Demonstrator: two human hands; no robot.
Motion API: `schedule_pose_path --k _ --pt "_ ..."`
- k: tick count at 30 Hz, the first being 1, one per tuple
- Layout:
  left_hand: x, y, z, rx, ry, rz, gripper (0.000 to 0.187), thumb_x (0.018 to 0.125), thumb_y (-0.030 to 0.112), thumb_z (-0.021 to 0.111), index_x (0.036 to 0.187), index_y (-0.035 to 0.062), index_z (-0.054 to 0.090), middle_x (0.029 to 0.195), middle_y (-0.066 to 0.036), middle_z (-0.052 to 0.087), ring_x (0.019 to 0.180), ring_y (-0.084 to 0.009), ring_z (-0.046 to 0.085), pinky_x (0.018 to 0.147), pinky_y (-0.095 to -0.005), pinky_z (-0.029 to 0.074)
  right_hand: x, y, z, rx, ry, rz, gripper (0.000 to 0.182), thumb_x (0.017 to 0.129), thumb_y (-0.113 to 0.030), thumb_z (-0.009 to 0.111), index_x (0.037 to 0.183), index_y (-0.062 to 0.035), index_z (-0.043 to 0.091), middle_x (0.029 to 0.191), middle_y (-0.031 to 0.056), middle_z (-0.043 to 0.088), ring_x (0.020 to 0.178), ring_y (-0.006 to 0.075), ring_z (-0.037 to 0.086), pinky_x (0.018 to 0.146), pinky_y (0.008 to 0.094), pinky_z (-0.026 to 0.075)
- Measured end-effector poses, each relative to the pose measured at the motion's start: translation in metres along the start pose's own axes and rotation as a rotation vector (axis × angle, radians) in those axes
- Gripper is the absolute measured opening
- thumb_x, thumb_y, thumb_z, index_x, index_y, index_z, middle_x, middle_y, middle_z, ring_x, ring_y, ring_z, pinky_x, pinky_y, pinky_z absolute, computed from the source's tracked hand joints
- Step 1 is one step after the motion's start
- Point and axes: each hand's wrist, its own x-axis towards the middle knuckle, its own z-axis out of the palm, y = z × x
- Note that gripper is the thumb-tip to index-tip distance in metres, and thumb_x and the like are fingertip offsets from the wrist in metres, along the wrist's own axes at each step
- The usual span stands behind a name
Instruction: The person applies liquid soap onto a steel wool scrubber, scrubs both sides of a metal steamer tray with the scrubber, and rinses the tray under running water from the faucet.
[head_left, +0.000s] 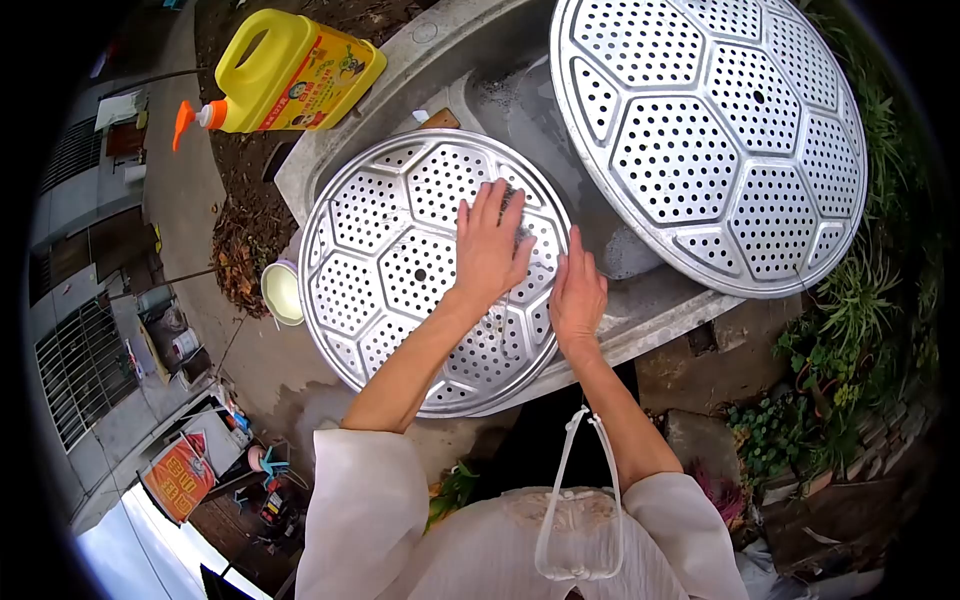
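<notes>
A round, perforated metal steamer tray (pixel 345 270) with hexagonal panels lies across the edge of a stone sink. My left hand (pixel 490 245) is on top of it, right of its middle, fingers pressed over a steel wool scrubber (pixel 522 236). Only dark wiry edges of the scrubber show around the fingers. At the tray's right rim is my right hand (pixel 578 300), its fingers close together along the edge; their undersides are hidden. Wet streaks mark the metal near both hands.
A second, larger-looking perforated tray (pixel 675 160) leans over the sink's right side. The stone sink (pixel 400 65) holds some water. A yellow detergent jug (pixel 300 75) with an orange pump stands on the far left. Beside the tray is a pale bucket (pixel 283 292). Plants (pixel 850 310) grow at right.
</notes>
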Motion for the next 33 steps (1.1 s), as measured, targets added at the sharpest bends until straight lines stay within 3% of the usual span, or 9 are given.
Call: schedule_pose_path --k 3,8,14,17,20,23,28,31,33 --pt "0.005 -0.030 -0.013 -0.174 -0.206 0.318 0.040 0.089 0.013 0.059 0.129 0.0101 0.057 0.139 -0.013 0.051 0.129 -0.0323 0.048 0.110 -0.0469 0.037 0.010 -0.001 -0.005 0.012 -0.011 0.007 0.053 0.099 -0.010 0.048 0.150 -0.0120 0.033 0.112 0.0103 0.058 0.104 0.0260 0.059 0.094 0.0409 0.042" --pt "0.064 -0.075 -0.006 0.009 0.272 -0.074 0.032 0.085 0.005 0.057 0.116 0.0005 0.064 0.125 -0.020 0.059 0.113 -0.0355 0.055 0.100 -0.0438 0.043 0.006 0.001 0.000 0.016 0.020 -0.027 0.057 0.097 -0.008 0.049 0.151 -0.0099 0.031 0.108 0.0113 0.058 0.100 0.0284 0.058 0.095 0.0423 0.040" --pt "0.041 -0.023 -0.003 -0.342 -0.278 0.343 0.038 0.075 -0.001 0.065 0.113 0.0046 0.067 0.119 -0.011 0.063 0.113 -0.0315 0.057 0.100 -0.0391 0.045 0.003 0.006 0.006 0.038 0.055 -0.042 0.057 0.096 -0.007 0.048 0.151 -0.0100 0.033 0.107 0.0119 0.058 0.099 0.0286 0.058 0.095 0.0432 0.039" --pt "0.100 -0.078 -0.021 -0.158 0.153 -0.031 0.032 0.079 0.002 0.062 0.110 0.0000 0.066 0.113 -0.019 0.066 0.106 -0.0388 0.059 0.097 -0.0450 0.045 0.002 0.004 0.002 -0.024 -0.004 -0.031 0.061 0.093 -0.006 0.055 0.150 -0.0059 0.032 0.112 0.0101 0.059 0.107 0.0255 0.057 0.099 0.0416 0.040" --pt "0.088 -0.045 0.008 -0.153 0.123 0.139 0.032 0.074 -0.002 0.059 0.105 -0.0019 0.066 0.108 -0.019 0.066 0.104 -0.0377 0.058 0.097 -0.0438 0.045 0.005 0.006 0.002 -0.008 0.023 -0.042 0.063 0.090 -0.004 0.057 0.149 -0.0051 0.034 0.111 0.0107 0.059 0.106 0.0265 0.057 0.098 0.0413 0.040" --pt "0.062 0.006 0.015 -0.335 -0.300 0.406 0.034 0.072 -0.004 0.057 0.105 -0.0012 0.067 0.102 -0.017 0.066 0.102 -0.0350 0.059 0.096 -0.0418 0.045 0.005 0.006 0.005 0.026 0.124 -0.099 0.054 0.095 -0.005 0.050 0.148 -0.0087 0.038 0.103 0.0110 0.060 0.094 0.0282 0.059 0.095 0.0417 0.040" --pt "0.127 -0.097 -0.015 -0.062 0.051 0.023 0.026 0.072 -0.003 0.061 0.096 -0.0006 0.072 0.095 -0.017 0.069 0.096 -0.0343 0.060 0.092 -0.0435 0.046 0.004 0.007 0.006 0.017 0.120 -0.087 0.054 0.095 -0.006 0.051 0.147 -0.0068 0.037 0.101 0.0111 0.058 0.094 0.0284 0.057 0.095 0.0419 0.040" --pt "0.109 -0.050 0.010 -0.073 0.021 0.205 0.026 0.069 -0.002 0.060 0.092 0.0001 0.072 0.091 -0.017 0.068 0.096 -0.0349 0.060 0.090 -0.0429 0.047 0.000 0.004 0.005 0.025 0.072 -0.075 0.055 0.094 -0.006 0.051 0.147 -0.0060 0.037 0.103 0.0119 0.058 0.096 0.0285 0.057 0.096 0.0421 0.040" --pt "0.083 0.014 0.023 -0.165 -0.336 0.389 0.024 0.068 -0.001 0.060 0.089 0.0004 0.071 0.089 -0.017 0.067 0.095 -0.0352 0.059 0.088 -0.0431 0.047 0.004 0.004 0.000 0.015 0.029 -0.062 0.057 0.091 -0.005 0.056 0.145 -0.0037 0.039 0.108 0.0108 0.059 0.103 0.0265 0.057 0.098 0.0400 0.040"
